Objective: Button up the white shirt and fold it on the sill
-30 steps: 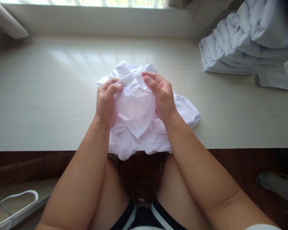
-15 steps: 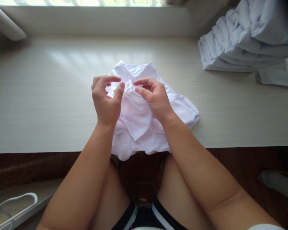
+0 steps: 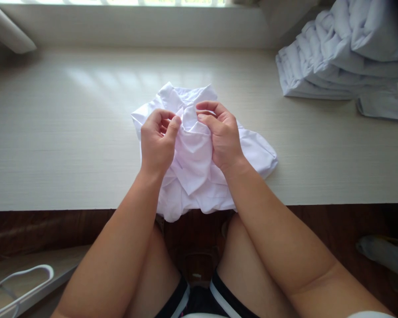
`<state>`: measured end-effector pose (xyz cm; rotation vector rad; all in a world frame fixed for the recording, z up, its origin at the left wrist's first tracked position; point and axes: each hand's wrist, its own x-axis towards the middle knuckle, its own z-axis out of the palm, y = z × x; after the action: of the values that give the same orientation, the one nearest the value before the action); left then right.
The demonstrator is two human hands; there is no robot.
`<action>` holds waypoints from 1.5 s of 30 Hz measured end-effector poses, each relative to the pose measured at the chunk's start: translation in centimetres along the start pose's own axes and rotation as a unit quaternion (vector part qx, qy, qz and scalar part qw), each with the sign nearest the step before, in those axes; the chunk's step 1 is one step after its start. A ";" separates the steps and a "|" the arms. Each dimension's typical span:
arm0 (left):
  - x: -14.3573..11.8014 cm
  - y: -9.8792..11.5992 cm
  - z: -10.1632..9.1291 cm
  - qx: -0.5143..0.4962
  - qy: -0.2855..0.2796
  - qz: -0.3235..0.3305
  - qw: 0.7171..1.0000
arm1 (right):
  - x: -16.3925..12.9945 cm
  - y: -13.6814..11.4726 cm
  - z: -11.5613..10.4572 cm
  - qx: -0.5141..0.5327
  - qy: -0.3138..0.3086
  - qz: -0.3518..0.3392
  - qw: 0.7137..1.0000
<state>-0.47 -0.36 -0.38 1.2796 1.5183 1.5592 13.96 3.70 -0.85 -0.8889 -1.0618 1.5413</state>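
A white collared shirt (image 3: 194,159) lies crumpled at the table's front, its collar toward the window and its lower part hanging slightly over the near edge. My left hand (image 3: 158,143) pinches the cloth just below the collar, thumb and forefinger together. On the other side of the shirt front, my right hand (image 3: 224,137) has its thumb and fingers closed on the fabric's edge. Between the two hands the cloth is lifted into a fold. One sleeve spreads out to the right, past my right wrist.
Folded white garments (image 3: 341,57) are stacked at the back right of the pale table (image 3: 59,145). A window runs along the far side. Low at the left is a white clothes hanger (image 3: 26,276). A greyish object (image 3: 384,254) rests at the lower right.
My left hand has moved right and its thumb and forefinger have closed on the cloth. My right hand has shifted slightly right, and the fold between them is spread wider.
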 end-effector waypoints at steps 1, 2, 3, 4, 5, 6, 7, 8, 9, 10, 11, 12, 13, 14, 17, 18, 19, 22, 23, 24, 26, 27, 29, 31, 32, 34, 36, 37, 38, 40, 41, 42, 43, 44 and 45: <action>0.0 -0.1 0.1 -0.016 -0.008 -0.010 1.000 | -0.1 -0.1 0.2 -0.009 -0.002 -0.007 1.000; 0.0 -0.1 0.1 -0.028 -0.015 -0.018 0.999 | -0.3 -0.3 0.4 -0.019 -0.007 -0.013 1.000; -0.1 -0.1 0.2 -0.037 -0.019 -0.023 0.999 | -0.4 -0.4 0.6 -0.030 -0.011 -0.017 0.999; -0.2 0.0 0.2 -0.043 -0.021 -0.027 0.998 | -0.6 -0.4 0.8 -0.042 -0.017 -0.021 0.999; -0.2 0.0 0.2 -0.048 -0.022 -0.030 0.998 | -0.7 -0.5 0.9 -0.054 -0.024 -0.023 0.998; -0.3 0.1 0.3 -0.049 -0.024 -0.033 0.998 | -0.8 -0.4 1.0 -0.065 -0.031 -0.025 0.997; -0.3 0.2 0.3 -0.048 -0.027 -0.034 0.998 | -0.9 -0.4 1.1 -0.073 -0.038 -0.026 0.996; -0.3 0.2 0.3 -0.046 -0.032 -0.035 0.998 | -0.9 -0.3 1.1 -0.079 -0.045 -0.028 0.996; -0.3 0.3 0.3 -0.045 -0.037 -0.035 0.998 | -1.0 -0.1 1.1 -0.081 -0.051 -0.027 0.995; -0.3 0.3 0.3 -0.045 -0.041 -0.035 0.998 | -1.0 0.0 1.2 -0.081 -0.057 -0.025 0.995; -0.2 0.3 0.3 -0.045 -0.045 -0.035 0.997 | -1.0 0.1 1.2 -0.079 -0.060 -0.022 0.995; -0.2 0.3 0.4 -0.047 -0.045 -0.036 0.997 | -0.9 0.2 1.2 -0.078 -0.061 -0.019 0.995; -0.2 0.2 0.4 -0.050 -0.044 -0.037 0.997 | -0.9 0.2 1.3 -0.076 -0.059 -0.017 0.995; -0.2 0.2 0.4 -0.054 -0.041 -0.039 0.997 | -0.9 0.2 1.3 -0.075 -0.057 -0.017 0.995; -0.2 0.1 0.5 -0.066 -0.029 -0.041 0.997 | -1.0 0.1 1.4 -0.066 -0.045 -0.018 0.997; -0.2 0.1 0.5 -0.069 -0.025 -0.038 0.997 | -0.9 0.0 1.4 -0.060 -0.041 -0.018 0.997; -0.2 0.1 0.6 -0.070 -0.023 -0.035 0.997 | -0.9 0.0 1.4 -0.053 -0.036 -0.018 0.998; -0.3 0.2 0.8 -0.065 -0.020 -0.021 0.997 | -0.7 0.1 1.2 -0.038 -0.014 -0.019 0.999; -0.3 0.2 0.8 -0.062 -0.023 -0.016 0.998 | -0.6 0.2 1.2 -0.035 -0.003 -0.022 0.999; -0.3 0.2 0.9 -0.059 -0.027 -0.012 0.998 | -0.5 0.4 1.1 -0.032 0.010 -0.024 0.999; -0.3 0.1 0.9 -0.052 -0.033 -0.004 0.998 | -0.4 0.6 1.0 -0.028 0.032 -0.031 0.999; -0.3 0.0 0.9 -0.049 -0.033 -0.001 0.998 | -0.3 0.7 1.0 -0.027 0.038 -0.034 0.998; -0.3 -0.1 0.9 -0.044 -0.031 0.003 0.999 | -0.4 0.8 1.0 -0.029 0.043 -0.038 0.998; -0.3 -0.2 0.9 -0.041 -0.030 0.002 0.999 | -0.5 0.6 1.1 -0.033 0.040 -0.035 0.998; -0.3 -0.2 0.9 -0.040 -0.030 0.000 0.999 | -0.6 0.4 1.2 -0.034 0.037 -0.033 0.998; -0.3 -0.1 0.9 -0.044 -0.031 -0.004 0.999 | -0.8 0.1 1.3 -0.038 0.030 -0.030 0.998; -0.3 0.1 1.0 -0.052 -0.035 -0.002 0.998 | -0.9 0.0 1.4 -0.045 0.023 -0.031 0.998; -0.4 0.2 1.0 -0.055 -0.037 0.000 0.998 | -0.8 0.1 1.3 -0.050 0.019 -0.032 0.998; -0.4 0.2 1.0 -0.055 -0.040 0.002 0.998 | -0.7 0.2 1.2 -0.054 0.017 -0.035 0.998; -0.4 0.3 0.9 -0.047 -0.038 0.003 0.998 | -0.4 0.7 0.9 -0.059 0.016 -0.041 0.997; -0.4 0.3 0.8 -0.040 -0.031 0.002 0.999 | -0.2 1.0 0.7 -0.060 0.017 -0.045 0.997; -0.4 0.1 0.7 -0.033 -0.023 -0.003 0.999 | 0.0 1.3 0.5 -0.060 0.018 -0.048 0.997; -0.3 0.0 0.6 -0.027 -0.015 -0.015 0.999 | 0.2 1.6 0.3 -0.057 0.021 -0.049 0.997; -0.3 -0.3 0.5 -0.023 -0.011 -0.034 0.999 | 0.4 1.9 0.1 -0.053 0.024 -0.048 0.997; -0.2 -0.5 0.4 -0.023 -0.011 -0.061 0.998 | 0.5 2.1 -0.1 -0.047 0.027 -0.044 0.998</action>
<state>-0.17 -0.33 -0.95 1.1528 1.5082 1.4904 13.22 4.04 -2.84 -0.9307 -1.1267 1.3957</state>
